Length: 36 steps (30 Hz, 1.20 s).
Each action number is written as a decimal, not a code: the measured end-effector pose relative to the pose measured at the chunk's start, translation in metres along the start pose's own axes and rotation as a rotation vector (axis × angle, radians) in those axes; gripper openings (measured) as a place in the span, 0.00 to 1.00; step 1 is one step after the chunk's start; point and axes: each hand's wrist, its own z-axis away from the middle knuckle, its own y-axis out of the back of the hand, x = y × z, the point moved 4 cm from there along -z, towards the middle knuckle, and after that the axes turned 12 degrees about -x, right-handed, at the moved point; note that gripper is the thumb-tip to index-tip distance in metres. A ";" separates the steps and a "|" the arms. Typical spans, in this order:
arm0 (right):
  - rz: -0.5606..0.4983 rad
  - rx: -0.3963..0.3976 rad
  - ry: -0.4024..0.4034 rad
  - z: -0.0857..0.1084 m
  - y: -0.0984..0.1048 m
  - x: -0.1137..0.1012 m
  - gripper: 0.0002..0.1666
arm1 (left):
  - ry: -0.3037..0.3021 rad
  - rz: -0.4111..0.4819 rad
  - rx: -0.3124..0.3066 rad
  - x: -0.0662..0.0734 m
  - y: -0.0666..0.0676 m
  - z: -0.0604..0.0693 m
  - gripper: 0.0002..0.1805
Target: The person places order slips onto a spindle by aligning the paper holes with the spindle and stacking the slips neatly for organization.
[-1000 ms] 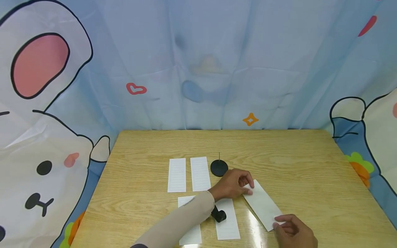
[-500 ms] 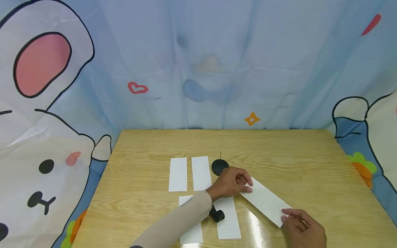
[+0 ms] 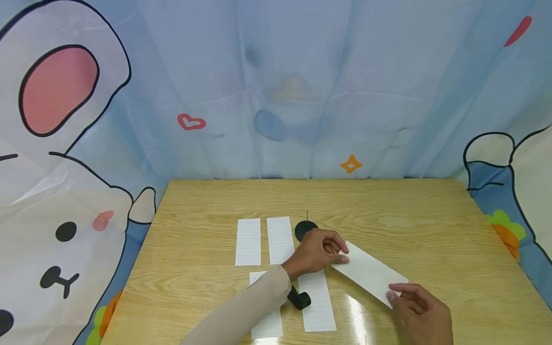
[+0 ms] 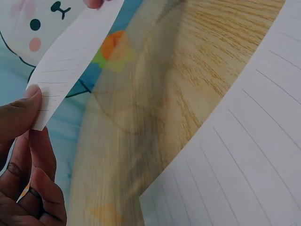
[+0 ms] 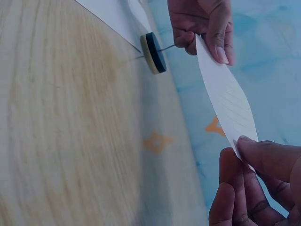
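While the left hand and right hand pinch opposite ends of a lined paper slip right of the bill spike, uneven pulling could crease it.

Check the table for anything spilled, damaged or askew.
No spill or damage shows. Slightly askew: the nearer two lined sheets sit farther right than the far two, so the columns don't line up.
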 end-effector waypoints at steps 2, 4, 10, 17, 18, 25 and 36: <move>0.005 -0.009 -0.022 -0.002 0.001 -0.002 0.17 | -0.009 0.013 0.001 0.002 0.002 0.002 0.07; 0.017 -0.015 -0.044 -0.005 0.002 -0.004 0.18 | -0.016 0.019 0.005 0.004 0.004 0.004 0.07; 0.077 -0.037 0.020 -0.009 0.004 -0.014 0.17 | -0.037 -0.018 0.024 0.010 0.009 0.010 0.06; 0.072 -0.066 0.132 -0.016 0.008 -0.027 0.14 | -0.092 -0.053 0.026 0.014 0.017 0.014 0.08; 0.067 -0.075 0.137 -0.017 0.008 -0.028 0.14 | -0.099 -0.060 0.024 0.014 0.018 0.015 0.08; 0.082 -0.147 0.167 -0.027 0.007 -0.038 0.16 | -0.132 -0.057 0.041 0.018 0.027 0.020 0.09; 0.037 -0.172 0.214 -0.042 0.000 -0.055 0.16 | -0.114 -0.068 0.135 0.026 0.043 0.031 0.08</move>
